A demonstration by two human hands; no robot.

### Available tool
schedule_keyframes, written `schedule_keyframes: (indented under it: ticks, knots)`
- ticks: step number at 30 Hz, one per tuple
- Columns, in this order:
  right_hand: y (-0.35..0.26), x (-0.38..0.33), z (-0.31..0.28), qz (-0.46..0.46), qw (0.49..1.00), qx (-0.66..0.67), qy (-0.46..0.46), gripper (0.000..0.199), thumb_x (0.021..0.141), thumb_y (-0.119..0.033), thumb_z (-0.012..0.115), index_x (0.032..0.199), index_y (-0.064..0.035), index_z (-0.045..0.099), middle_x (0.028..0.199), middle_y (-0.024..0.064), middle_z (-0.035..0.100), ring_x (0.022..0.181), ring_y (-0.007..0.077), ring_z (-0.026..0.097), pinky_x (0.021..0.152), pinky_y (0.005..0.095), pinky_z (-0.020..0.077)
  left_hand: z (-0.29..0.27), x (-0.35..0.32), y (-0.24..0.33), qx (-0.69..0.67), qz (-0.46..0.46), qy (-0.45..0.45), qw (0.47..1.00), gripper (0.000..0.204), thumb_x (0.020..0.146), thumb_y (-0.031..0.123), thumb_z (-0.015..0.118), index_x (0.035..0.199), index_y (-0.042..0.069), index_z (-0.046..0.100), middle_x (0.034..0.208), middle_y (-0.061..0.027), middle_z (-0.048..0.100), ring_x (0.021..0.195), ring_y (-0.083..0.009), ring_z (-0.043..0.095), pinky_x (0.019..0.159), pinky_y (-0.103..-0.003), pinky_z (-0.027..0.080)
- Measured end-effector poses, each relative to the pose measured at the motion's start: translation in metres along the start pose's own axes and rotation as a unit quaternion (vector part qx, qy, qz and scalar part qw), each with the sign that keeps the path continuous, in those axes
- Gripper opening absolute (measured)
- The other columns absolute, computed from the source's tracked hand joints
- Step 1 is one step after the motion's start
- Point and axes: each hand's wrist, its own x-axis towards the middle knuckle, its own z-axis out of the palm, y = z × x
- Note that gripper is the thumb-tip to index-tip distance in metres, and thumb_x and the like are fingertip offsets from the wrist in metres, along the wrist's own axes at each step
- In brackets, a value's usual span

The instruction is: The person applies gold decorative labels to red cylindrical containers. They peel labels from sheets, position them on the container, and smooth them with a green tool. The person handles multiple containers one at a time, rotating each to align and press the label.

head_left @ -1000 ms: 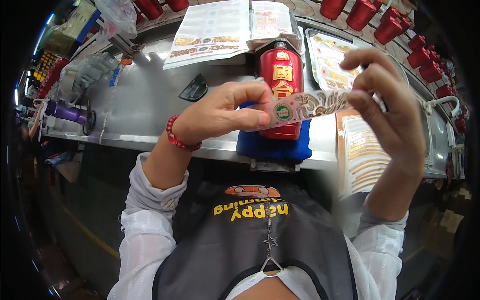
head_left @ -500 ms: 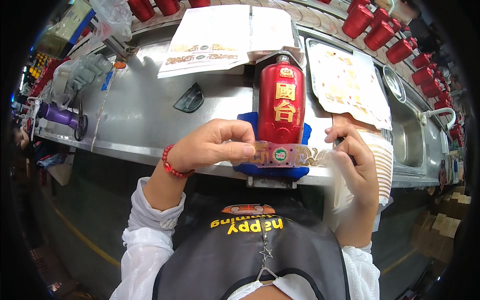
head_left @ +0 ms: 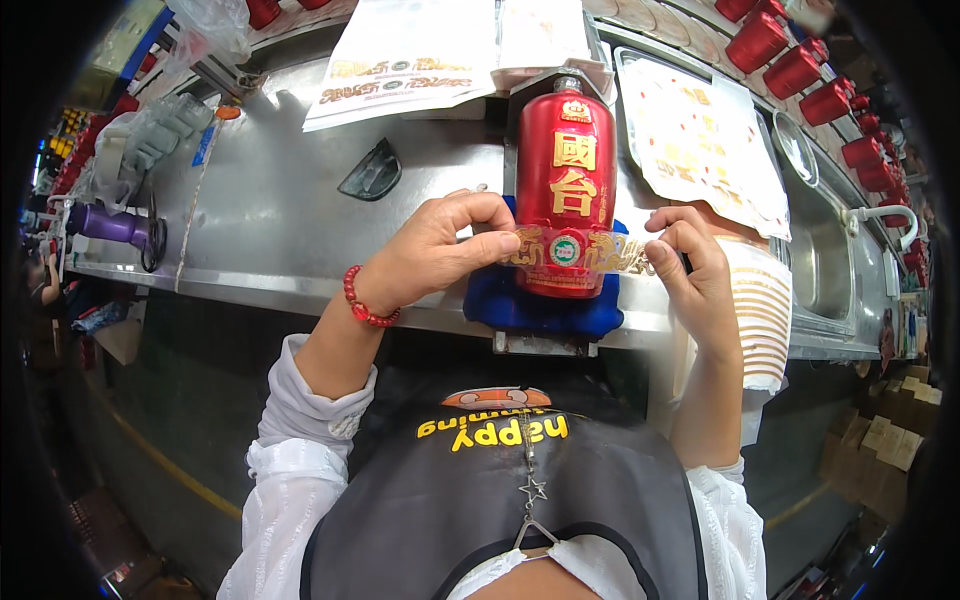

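Note:
A red bottle (head_left: 565, 170) with gold characters lies on a blue cushion (head_left: 540, 308) at the front edge of the steel bench. A clear label strip (head_left: 575, 250) with gold pattern and a round green-and-red seal is stretched across the bottle's lower body. My left hand (head_left: 440, 245) pinches the strip's left end, a red bead bracelet on that wrist. My right hand (head_left: 690, 260) pinches the strip's right end, just right of the bottle.
Sheets of labels (head_left: 700, 130) lie right of the bottle, paper sheets (head_left: 410, 55) behind it. Red caps (head_left: 800, 65) line the back right. A dark scraper (head_left: 372, 172), a purple tool (head_left: 105, 225) and grey gloves (head_left: 150, 140) sit left. A sink (head_left: 825, 250) is at the right.
Both hands have come down from in front of my chest to the bottle, bringing the label strip onto its lower body. The bottle has not moved.

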Motion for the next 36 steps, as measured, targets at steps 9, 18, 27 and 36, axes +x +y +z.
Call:
schedule_keyframes:
  ticks: [9, 18, 27, 36]
  knots:
    - [0.014, 0.003, 0.002, -0.022, 0.998, -0.039, 0.044, 0.016, 0.095, -0.013, 0.07, 0.098, 0.0011, 0.063, 0.116, 0.0152, 0.066, 0.1, 0.0208, 0.063, 0.083, 0.0302, 0.0498, 0.004, 0.003, -0.003, 0.062, 0.018, 0.044, 0.997, 0.027, 0.096, 0.028, 0.067, 0.098, 0.001, 0.064, 0.096, -0.0095, 0.063, 0.094, -0.0197, 0.057, 0.084, -0.034, 0.047]
    - [-0.06, 0.063, -0.01, -0.128, 0.985, -0.066, -0.09, 0.023, 0.09, -0.01, 0.07, 0.109, -0.001, 0.06, 0.083, 0.0175, 0.069, 0.074, 0.0322, 0.071, 0.066, 0.0382, 0.0545, 0.019, 0.001, -0.001, 0.316, 0.31, 0.232, 0.866, 0.039, 0.103, 0.036, 0.058, 0.121, 0.003, 0.068, 0.114, -0.0113, 0.069, 0.11, -0.0306, 0.057, 0.097, -0.041, 0.046]
    - [-0.039, 0.084, -0.007, -0.104, 0.993, -0.057, -0.02, 0.02, 0.092, -0.011, 0.069, 0.107, -0.0001, 0.062, 0.084, 0.0087, 0.067, 0.073, 0.0164, 0.064, 0.067, 0.0291, 0.051, 0.017, 0.016, 0.008, 0.492, 0.375, 0.13, 0.775, 0.048, 0.106, 0.051, 0.042, 0.132, 0.023, 0.07, 0.066, 0.0055, 0.062, 0.13, -0.0199, 0.048, 0.114, -0.047, 0.028]
    - [-0.003, 0.045, 0.012, 0.084, 0.976, 0.175, 0.096, 0.016, 0.095, -0.013, 0.069, 0.102, -0.0009, 0.062, 0.082, 0.0023, 0.065, 0.072, 0.0075, 0.059, 0.064, 0.0236, 0.0482, -0.008, 0.063, 0.002, 0.486, 0.387, 0.119, 0.774, 0.047, 0.106, 0.05, 0.04, 0.136, 0.025, 0.066, 0.083, 0.0034, 0.072, 0.126, -0.0197, 0.051, 0.122, -0.049, 0.017]
